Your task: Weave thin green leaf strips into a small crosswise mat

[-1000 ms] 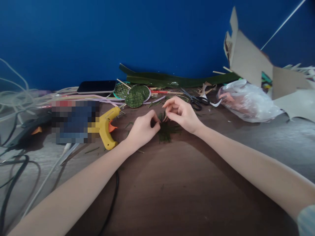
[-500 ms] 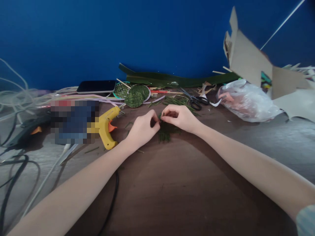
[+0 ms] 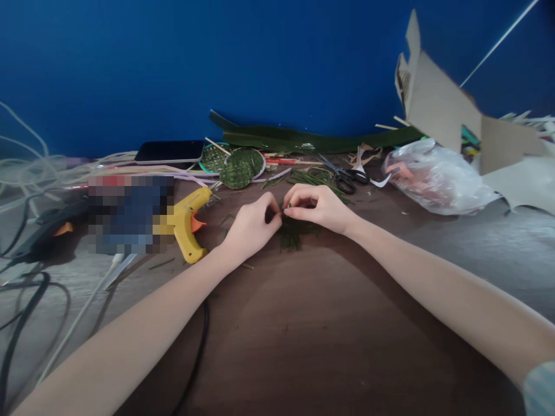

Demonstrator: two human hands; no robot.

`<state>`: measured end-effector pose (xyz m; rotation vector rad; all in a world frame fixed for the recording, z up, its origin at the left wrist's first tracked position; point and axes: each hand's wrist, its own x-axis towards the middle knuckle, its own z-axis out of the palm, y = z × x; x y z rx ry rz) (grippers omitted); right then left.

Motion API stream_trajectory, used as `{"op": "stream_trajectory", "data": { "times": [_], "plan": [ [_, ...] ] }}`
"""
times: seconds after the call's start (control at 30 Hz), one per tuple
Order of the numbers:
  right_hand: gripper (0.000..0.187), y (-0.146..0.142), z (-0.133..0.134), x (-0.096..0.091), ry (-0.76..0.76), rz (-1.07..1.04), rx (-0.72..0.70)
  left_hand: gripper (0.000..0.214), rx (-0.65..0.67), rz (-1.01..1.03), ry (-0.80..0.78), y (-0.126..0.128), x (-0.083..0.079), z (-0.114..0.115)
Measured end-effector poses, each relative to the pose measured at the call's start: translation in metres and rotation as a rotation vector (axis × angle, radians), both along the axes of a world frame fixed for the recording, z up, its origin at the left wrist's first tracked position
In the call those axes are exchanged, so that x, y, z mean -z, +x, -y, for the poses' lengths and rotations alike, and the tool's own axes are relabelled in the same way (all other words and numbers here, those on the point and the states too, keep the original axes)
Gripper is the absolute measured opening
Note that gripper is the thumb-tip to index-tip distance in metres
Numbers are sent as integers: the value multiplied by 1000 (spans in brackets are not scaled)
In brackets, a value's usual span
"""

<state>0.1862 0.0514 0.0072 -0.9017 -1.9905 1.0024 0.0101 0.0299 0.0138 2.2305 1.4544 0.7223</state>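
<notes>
Both hands meet over a small bundle of green leaf strips [image 3: 291, 236] at the middle of the brown table. My left hand [image 3: 254, 224] is closed in a pinch at the upper left edge of the strips. From the right, my right hand [image 3: 321, 208] pinches the strips, thumb against forefinger, its fingertips almost touching those of the left. Exactly how the strips cross is hidden by the fingers. Behind the hands lie loose green strips [image 3: 312, 176] and black-handled scissors [image 3: 346, 180]. A round woven green leaf piece [image 3: 237, 169] rests farther back on the left.
A yellow glue gun [image 3: 189, 225] lies left of my left hand. A phone [image 3: 170, 152] sits at the back left, beside pale cords. A long green leaf [image 3: 303, 140] runs along the blue wall. At right are a plastic bag [image 3: 437, 176] and cut cardboard [image 3: 446, 98].
The fingers of my right hand have shifted very slightly at the strips. My left hand and the things around look the same.
</notes>
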Motion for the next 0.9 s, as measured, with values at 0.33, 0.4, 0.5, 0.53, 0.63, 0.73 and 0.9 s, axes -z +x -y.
{"op": "stream_trajectory", "data": {
  "times": [0.33, 0.4, 0.5, 0.53, 0.63, 0.73, 0.9],
  "plan": [
    [18, 6, -6, -4, -80, 49, -127, 3, -5, 12, -19, -1, 1, 0],
    [19, 6, -7, -4, -88, 47, -139, 4, -3, 19, -24, -1, 1, -1],
    [17, 7, -8, -3, -95, 50, -135, 3, 3, 39, -39, -1, 1, -1],
    [17, 7, -8, -3, -94, 51, -124, 5, 12, 57, -44, -1, 2, -1],
    [13, 7, -7, -3, -80, 47, -93, 17, 53, 123, -49, -1, 3, -1],
    [14, 7, -6, -3, -87, 1, -87, 23, 63, 125, -41, -2, 3, -1],
    [17, 7, -7, 0, -178, -67, -51, 16, 105, 54, -5, -2, 1, 0]
  ]
}}
